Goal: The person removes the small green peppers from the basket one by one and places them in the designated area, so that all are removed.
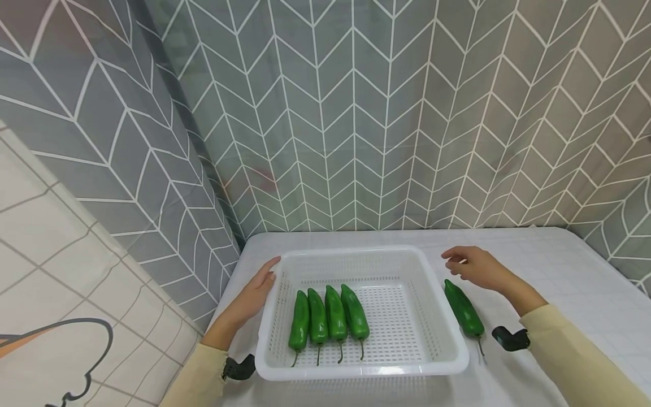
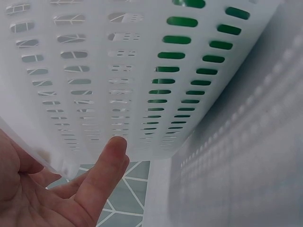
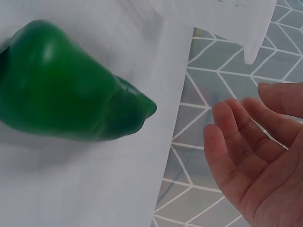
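Observation:
My left hand [image 1: 256, 297] holds the left rim of a white plastic basket [image 1: 362, 370], and in the left wrist view its fingers [image 2: 106, 175] lie against the slotted outer wall. Several green chili peppers [image 1: 335, 316] lie side by side in the basket's left half, stems toward me. Right of the basket, another green chili pepper [image 1: 464, 311] rests on the table, tip away from me. Just beyond that tip hovers my right hand [image 1: 475, 265], fingers loosely bent and holding nothing. The right wrist view shows a gap between this hand [image 3: 265, 156] and the pepper [image 3: 61, 90].
A white cloth covers the table [image 1: 564, 265]. Behind it hangs a grey curtain [image 1: 351, 141] with a white zigzag pattern, which also runs down the left side. A dark strap-on device [image 1: 510, 339] sits at each wrist.

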`<control>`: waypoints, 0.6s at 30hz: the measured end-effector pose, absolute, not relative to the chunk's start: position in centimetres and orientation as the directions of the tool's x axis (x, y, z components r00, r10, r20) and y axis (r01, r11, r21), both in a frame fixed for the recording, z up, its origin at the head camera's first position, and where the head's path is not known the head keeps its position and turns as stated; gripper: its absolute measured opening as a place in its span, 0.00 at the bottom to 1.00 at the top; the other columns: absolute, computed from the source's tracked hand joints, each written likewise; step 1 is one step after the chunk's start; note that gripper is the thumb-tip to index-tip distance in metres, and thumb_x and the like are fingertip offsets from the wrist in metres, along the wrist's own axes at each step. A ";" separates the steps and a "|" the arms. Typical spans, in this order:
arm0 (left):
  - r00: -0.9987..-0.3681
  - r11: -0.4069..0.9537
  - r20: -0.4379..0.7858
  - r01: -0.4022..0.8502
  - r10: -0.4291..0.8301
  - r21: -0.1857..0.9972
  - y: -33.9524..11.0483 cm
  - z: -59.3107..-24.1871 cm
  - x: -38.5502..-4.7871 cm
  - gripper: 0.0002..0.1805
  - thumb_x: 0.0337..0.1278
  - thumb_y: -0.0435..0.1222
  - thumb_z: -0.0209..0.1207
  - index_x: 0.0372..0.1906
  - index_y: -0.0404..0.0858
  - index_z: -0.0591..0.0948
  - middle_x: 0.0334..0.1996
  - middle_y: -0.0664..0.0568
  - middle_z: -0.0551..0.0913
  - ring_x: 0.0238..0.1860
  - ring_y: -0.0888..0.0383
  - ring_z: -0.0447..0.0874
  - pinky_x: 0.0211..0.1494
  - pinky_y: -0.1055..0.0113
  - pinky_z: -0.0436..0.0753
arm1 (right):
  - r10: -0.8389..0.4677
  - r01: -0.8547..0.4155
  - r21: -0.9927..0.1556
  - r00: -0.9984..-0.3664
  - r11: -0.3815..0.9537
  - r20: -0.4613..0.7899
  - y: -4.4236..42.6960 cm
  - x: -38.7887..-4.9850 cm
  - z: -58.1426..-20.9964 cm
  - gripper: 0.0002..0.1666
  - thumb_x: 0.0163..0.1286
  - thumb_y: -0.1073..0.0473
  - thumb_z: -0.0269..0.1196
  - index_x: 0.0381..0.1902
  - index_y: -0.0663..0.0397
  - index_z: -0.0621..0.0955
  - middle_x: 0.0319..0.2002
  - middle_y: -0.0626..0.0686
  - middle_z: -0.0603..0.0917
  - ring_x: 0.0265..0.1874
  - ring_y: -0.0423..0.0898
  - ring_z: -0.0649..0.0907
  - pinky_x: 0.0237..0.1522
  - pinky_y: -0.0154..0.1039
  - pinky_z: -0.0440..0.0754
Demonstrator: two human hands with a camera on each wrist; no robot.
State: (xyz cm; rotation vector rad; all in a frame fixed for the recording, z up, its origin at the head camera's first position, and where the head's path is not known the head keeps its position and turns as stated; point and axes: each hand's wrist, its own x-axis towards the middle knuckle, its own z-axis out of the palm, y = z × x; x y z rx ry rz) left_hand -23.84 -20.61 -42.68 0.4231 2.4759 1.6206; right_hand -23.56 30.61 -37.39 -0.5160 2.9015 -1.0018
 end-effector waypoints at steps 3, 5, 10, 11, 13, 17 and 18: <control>-0.951 0.376 0.024 0.145 0.309 0.915 -20.5 -42.7 -23.8 0.27 0.85 0.38 0.35 0.81 0.41 0.51 0.64 0.36 0.75 0.58 0.45 0.81 0.67 0.46 0.72 | -0.326 -0.311 -0.606 -0.941 0.732 0.089 30.3 -23.6 -37.3 0.18 0.75 0.64 0.60 0.55 0.74 0.78 0.40 0.60 0.86 0.36 0.51 0.85 0.38 0.48 0.87; -0.952 0.374 0.025 0.144 0.305 0.916 -20.5 -42.7 -23.8 0.27 0.85 0.38 0.35 0.81 0.41 0.51 0.65 0.37 0.74 0.60 0.45 0.79 0.69 0.44 0.68 | -0.327 -0.315 -0.603 -0.940 0.733 0.094 30.1 -23.6 -37.1 0.18 0.75 0.64 0.60 0.55 0.74 0.78 0.40 0.59 0.85 0.36 0.51 0.85 0.38 0.48 0.86; -0.951 0.371 0.027 0.146 0.308 0.917 -20.4 -42.7 -23.8 0.28 0.85 0.37 0.35 0.81 0.41 0.51 0.65 0.36 0.74 0.61 0.44 0.79 0.69 0.43 0.69 | -0.316 -0.319 -0.597 -0.942 0.736 0.114 29.5 -23.6 -36.7 0.18 0.74 0.64 0.60 0.56 0.73 0.78 0.41 0.60 0.85 0.38 0.53 0.86 0.39 0.50 0.86; -0.950 0.372 0.027 0.147 0.310 0.916 -20.5 -42.7 -23.8 0.28 0.85 0.38 0.35 0.81 0.41 0.51 0.65 0.36 0.74 0.60 0.44 0.79 0.68 0.44 0.71 | -0.312 -0.319 -0.595 -0.943 0.738 0.119 29.3 -23.6 -36.6 0.18 0.74 0.64 0.60 0.56 0.72 0.78 0.42 0.60 0.85 0.38 0.53 0.86 0.40 0.50 0.85; -0.951 0.373 0.026 0.147 0.309 0.916 -20.5 -42.7 -23.8 0.27 0.85 0.38 0.35 0.81 0.41 0.51 0.64 0.36 0.75 0.59 0.44 0.80 0.66 0.45 0.73 | -0.310 -0.327 -0.590 -0.941 0.739 0.132 29.1 -23.6 -36.4 0.18 0.74 0.64 0.60 0.56 0.72 0.79 0.41 0.59 0.85 0.38 0.54 0.86 0.40 0.51 0.85; -0.952 0.373 0.028 0.146 0.304 0.916 -20.6 -42.7 -23.8 0.27 0.85 0.38 0.35 0.81 0.41 0.51 0.64 0.37 0.75 0.58 0.45 0.80 0.66 0.46 0.72 | -0.310 -0.339 -0.584 -0.938 0.737 0.154 28.7 -23.6 -36.2 0.18 0.74 0.64 0.61 0.56 0.71 0.79 0.42 0.59 0.85 0.40 0.55 0.87 0.41 0.53 0.85; -0.953 0.373 0.028 0.146 0.303 0.916 -20.5 -42.7 -23.8 0.27 0.85 0.38 0.35 0.81 0.42 0.51 0.64 0.37 0.75 0.59 0.45 0.80 0.67 0.46 0.72 | -0.311 -0.342 -0.584 -0.937 0.736 0.158 28.6 -23.6 -36.1 0.18 0.74 0.64 0.61 0.56 0.71 0.79 0.42 0.59 0.85 0.40 0.56 0.87 0.41 0.53 0.85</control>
